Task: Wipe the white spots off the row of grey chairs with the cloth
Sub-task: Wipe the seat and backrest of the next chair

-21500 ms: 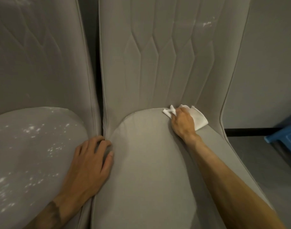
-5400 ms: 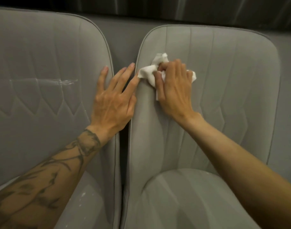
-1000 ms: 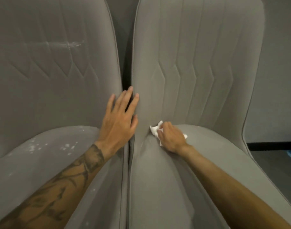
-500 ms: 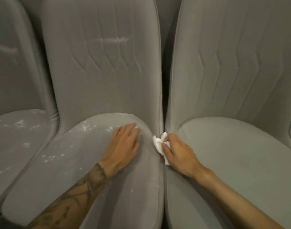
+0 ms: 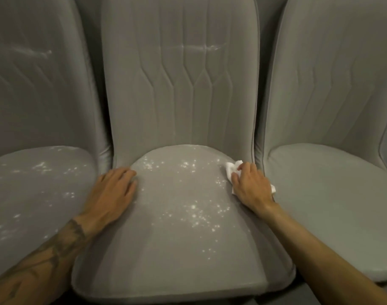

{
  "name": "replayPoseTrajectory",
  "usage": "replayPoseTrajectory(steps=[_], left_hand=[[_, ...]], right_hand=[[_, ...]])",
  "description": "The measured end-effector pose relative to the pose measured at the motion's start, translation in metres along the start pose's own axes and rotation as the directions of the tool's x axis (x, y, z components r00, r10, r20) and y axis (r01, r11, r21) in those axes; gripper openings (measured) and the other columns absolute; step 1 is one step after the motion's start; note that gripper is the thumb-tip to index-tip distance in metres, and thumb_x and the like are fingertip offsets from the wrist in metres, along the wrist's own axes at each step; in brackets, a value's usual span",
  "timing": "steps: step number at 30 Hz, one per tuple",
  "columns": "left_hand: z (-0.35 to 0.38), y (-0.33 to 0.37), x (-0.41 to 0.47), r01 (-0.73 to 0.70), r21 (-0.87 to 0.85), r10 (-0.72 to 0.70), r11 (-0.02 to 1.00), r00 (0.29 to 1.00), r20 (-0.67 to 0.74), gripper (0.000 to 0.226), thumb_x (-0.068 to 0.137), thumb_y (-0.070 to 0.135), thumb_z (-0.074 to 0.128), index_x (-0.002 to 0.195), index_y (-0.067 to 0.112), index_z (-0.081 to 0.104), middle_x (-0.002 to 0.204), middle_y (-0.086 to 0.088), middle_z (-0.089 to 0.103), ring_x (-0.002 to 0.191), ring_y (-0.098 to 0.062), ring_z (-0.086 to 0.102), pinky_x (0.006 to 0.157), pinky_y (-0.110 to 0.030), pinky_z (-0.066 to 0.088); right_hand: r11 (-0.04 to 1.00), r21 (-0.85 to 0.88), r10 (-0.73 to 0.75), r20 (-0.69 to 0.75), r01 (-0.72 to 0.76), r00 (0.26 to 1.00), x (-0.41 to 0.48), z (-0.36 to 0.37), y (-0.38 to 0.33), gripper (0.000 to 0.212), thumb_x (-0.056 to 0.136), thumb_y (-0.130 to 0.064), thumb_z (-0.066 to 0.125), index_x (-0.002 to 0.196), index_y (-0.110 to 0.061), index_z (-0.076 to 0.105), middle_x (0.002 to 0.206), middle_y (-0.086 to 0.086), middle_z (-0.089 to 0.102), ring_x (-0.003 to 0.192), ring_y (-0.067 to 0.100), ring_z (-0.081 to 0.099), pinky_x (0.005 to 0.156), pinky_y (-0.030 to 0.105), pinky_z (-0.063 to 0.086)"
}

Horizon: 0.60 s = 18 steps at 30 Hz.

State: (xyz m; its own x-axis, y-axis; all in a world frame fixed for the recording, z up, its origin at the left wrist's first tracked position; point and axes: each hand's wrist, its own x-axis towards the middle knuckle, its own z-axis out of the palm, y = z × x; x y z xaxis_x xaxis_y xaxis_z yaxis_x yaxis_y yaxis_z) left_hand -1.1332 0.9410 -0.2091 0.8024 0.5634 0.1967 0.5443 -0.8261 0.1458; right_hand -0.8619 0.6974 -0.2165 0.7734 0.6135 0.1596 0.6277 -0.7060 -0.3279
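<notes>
Dark tattoo linework (image 5: pixel 64 239) runs along the bare left forearm (image 5: pixel 32 269).

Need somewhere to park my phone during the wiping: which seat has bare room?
The right seat, right of the cloth and right hand, is bare and spotless. The middle seat is crowded: left hand, white spots, cloth. The left seat is spotted too.

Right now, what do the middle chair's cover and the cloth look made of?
Middle chair: soft matte upholstery, probably velvety fabric or microfibre; stitched channels on the backrest, no gloss. Cloth: white, thin, crumpled, paper tissue or light fabric; cannot tell which. The right hand holds it.
</notes>
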Motion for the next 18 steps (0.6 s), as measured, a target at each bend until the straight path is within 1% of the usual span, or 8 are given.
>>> replayPoseTrajectory(steps=[4,7,9,11,14,15,17,18], left_hand=[[-0.001,-0.039,-0.010,-0.054,-0.012,0.054,0.998,0.998,-0.034,0.042,0.100,0.039,0.033,0.111,0.016,0.067,0.114,-0.008,0.066,0.102,-0.034,0.065,0.087,-0.048,0.046],[0.006,-0.057,-0.010,-0.092,-0.050,0.088,0.995,0.993,-0.075,0.033,0.102,0.035,0.040,0.112,0.016,0.065,0.116,-0.005,0.065,0.100,-0.031,0.064,0.085,-0.045,0.047],[0.009,-0.065,-0.006,-0.112,-0.058,0.107,0.992,0.991,-0.085,0.030,0.102,0.033,0.043,0.113,0.017,0.064,0.117,-0.004,0.064,0.099,-0.029,0.063,0.084,-0.044,0.046],[0.012,-0.074,-0.002,-0.121,-0.029,0.117,0.992,0.988,-0.096,0.030,0.101,0.032,0.043,0.114,0.015,0.065,0.119,-0.006,0.064,0.099,-0.029,0.062,0.085,-0.045,0.046],[0.016,-0.088,0.001,-0.087,0.012,0.087,0.996,0.989,-0.123,0.039,0.100,0.036,0.039,0.118,0.013,0.066,0.125,-0.010,0.063,0.105,-0.032,0.060,0.088,-0.049,0.048],[0.017,-0.089,0.001,-0.073,0.018,0.075,0.997,0.989,-0.124,0.042,0.101,0.037,0.037,0.121,0.013,0.065,0.127,-0.010,0.062,0.106,-0.033,0.058,0.089,-0.051,0.049],[0.019,-0.086,0.000,-0.071,0.027,0.074,0.997,0.990,-0.119,0.044,0.102,0.040,0.036,0.123,0.013,0.063,0.131,-0.011,0.059,0.108,-0.035,0.056,0.090,-0.052,0.048],[0.019,-0.082,-0.001,-0.072,0.025,0.074,0.997,0.991,-0.115,0.044,0.102,0.042,0.036,0.124,0.013,0.062,0.132,-0.011,0.057,0.108,-0.037,0.055,0.091,-0.052,0.047]], right_hand=[[0.993,-0.004,0.120,-0.012,-0.120,0.993,-0.014,0.003,-0.026,0.036,0.103,-0.032,0.043,0.119,-0.001,0.051,0.122,0.020,0.056,0.109,0.037,0.055,0.096,0.049,0.043],[0.994,0.076,0.081,0.047,-0.085,0.996,-0.021,0.010,-0.045,0.033,0.102,-0.034,0.045,0.118,-0.006,0.051,0.120,0.015,0.055,0.105,0.031,0.054,0.094,0.047,0.045],[0.997,0.076,0.024,0.076,-0.030,0.997,-0.024,0.014,-0.046,0.028,0.101,-0.034,0.045,0.116,-0.010,0.050,0.116,0.010,0.054,0.098,0.027,0.052,0.089,0.043,0.046],[0.998,0.047,0.044,0.023,-0.045,0.999,-0.017,0.013,-0.036,0.027,0.102,-0.030,0.044,0.115,-0.008,0.052,0.116,0.013,0.055,0.098,0.030,0.054,0.089,0.045,0.046],[0.976,-0.002,0.218,-0.059,-0.218,0.974,0.004,0.008,-0.025,0.029,0.103,-0.024,0.041,0.116,-0.001,0.052,0.120,0.020,0.055,0.107,0.038,0.054,0.094,0.051,0.044],[0.970,-0.038,0.236,-0.084,-0.240,0.968,0.011,0.011,-0.029,0.030,0.103,-0.023,0.040,0.117,0.001,0.051,0.121,0.021,0.055,0.109,0.040,0.053,0.095,0.050,0.043],[0.976,-0.075,0.198,-0.098,-0.206,0.975,0.018,0.024,-0.051,0.028,0.103,-0.022,0.039,0.116,0.001,0.051,0.119,0.021,0.055,0.108,0.039,0.052,0.093,0.048,0.042],[0.987,-0.065,0.143,-0.089,-0.149,0.986,0.018,0.033,-0.062,0.028,0.103,-0.022,0.040,0.116,-0.001,0.052,0.118,0.020,0.056,0.106,0.037,0.053,0.092,0.047,0.042]])
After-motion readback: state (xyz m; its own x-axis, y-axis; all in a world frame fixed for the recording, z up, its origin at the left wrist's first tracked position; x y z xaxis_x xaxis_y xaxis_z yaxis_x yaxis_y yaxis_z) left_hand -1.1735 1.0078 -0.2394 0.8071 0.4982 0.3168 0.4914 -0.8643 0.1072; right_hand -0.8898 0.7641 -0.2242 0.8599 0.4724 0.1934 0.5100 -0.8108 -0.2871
